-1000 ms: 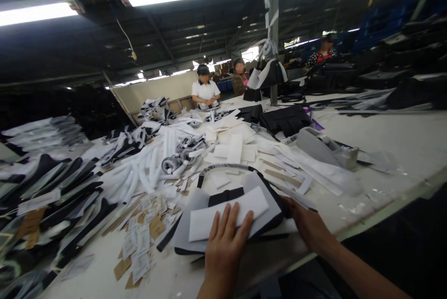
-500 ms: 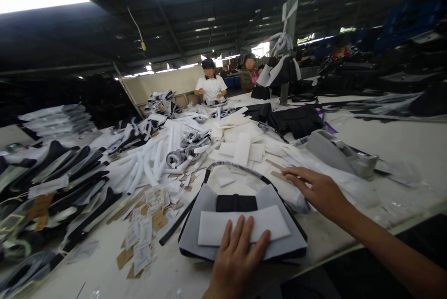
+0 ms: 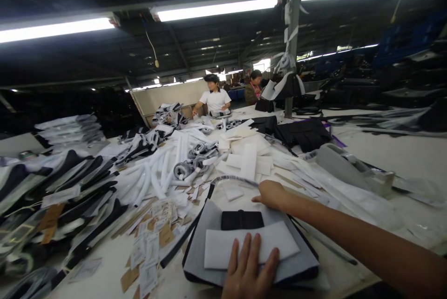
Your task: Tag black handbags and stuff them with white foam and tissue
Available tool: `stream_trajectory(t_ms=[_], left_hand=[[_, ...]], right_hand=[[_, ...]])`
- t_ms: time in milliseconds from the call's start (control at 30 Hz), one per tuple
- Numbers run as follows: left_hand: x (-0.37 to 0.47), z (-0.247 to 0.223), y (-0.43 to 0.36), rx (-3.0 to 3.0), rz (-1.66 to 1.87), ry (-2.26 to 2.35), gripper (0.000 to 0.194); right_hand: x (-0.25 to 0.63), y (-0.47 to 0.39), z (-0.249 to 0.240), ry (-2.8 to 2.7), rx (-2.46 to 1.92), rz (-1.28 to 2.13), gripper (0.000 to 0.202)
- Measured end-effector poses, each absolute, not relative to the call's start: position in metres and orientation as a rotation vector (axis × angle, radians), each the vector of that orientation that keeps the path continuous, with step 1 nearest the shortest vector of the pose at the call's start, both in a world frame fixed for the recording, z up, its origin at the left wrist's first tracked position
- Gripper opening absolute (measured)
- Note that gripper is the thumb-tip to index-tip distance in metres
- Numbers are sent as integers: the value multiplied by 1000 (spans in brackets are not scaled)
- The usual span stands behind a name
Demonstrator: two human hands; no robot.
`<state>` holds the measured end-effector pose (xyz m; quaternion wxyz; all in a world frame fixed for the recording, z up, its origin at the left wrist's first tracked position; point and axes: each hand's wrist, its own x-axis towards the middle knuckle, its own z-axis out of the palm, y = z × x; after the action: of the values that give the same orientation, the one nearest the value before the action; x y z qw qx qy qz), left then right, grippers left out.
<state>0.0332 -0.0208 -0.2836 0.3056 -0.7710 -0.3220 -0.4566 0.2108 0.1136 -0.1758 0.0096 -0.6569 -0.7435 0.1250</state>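
Near our edge of the worktop (image 3: 96, 285), the foam sheet (image 3: 216, 248) under our left hand (image 3: 248, 273), fingers wide, could skew if our right hand (image 3: 274, 194), its hold unclear, tugs the bag handle (image 3: 223, 179).

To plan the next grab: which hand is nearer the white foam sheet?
Left hand: it lies on the white foam sheet. Right hand is beyond it, by the handle.

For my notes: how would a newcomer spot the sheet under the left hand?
Find the black-edged handbag at the white table's near edge. Across its pale wrapping lies the white foam sheet, under the left hand, apart from the sheets heaped beyond the handle.
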Motion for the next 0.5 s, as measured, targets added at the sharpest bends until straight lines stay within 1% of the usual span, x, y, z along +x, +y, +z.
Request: stream_trajectory(t_ms=[133, 233, 300, 400, 500], left_hand=[[41, -293, -18, -1989, -1309, -878, 36], [38, -285, -22, -2025, -1292, -887, 36], [33, -275, -26, -2091, -1216, -887, 36], [25, -260, -31, -2182, -1070, -888, 38], [21, -254, -34, -2198, -1035, -892, 39]], right_hand=[[216, 117, -180, -2276, -2186, 481, 26], [225, 118, -182, -2288, -2155, 589, 24], [231, 118, -183, -2281, -2136, 605, 25], [236, 116, -182, -2255, -2161, 511, 26], [235, 113, -178, -2244, -2218, 384, 27]])
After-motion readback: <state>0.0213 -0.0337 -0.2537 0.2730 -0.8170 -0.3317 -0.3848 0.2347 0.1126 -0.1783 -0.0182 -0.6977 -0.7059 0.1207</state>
